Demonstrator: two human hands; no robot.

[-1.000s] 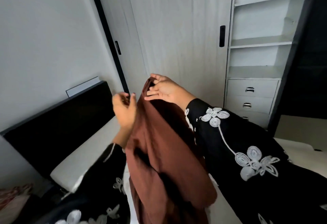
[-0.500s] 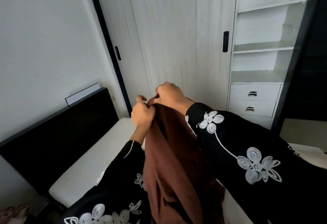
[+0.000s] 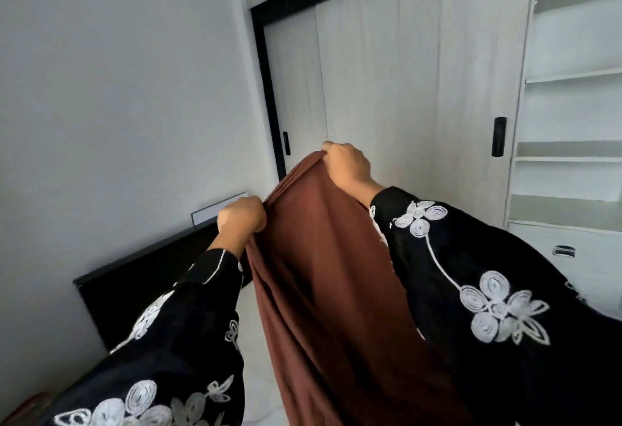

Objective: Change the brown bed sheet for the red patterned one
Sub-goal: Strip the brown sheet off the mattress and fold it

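— Where is the brown bed sheet [image 3: 323, 257]?

— To the right of the black headboard [image 3: 141, 277], lifted above the bare mattress [image 3: 262, 392] and gathered between both hands.

— How is it gripped?

— The left hand [image 3: 240, 218], just right of the headboard, is fisted round one bunched edge. The right hand [image 3: 346, 166], further right and higher, clenches the top fold, probably to keep the cloth taut for folding.
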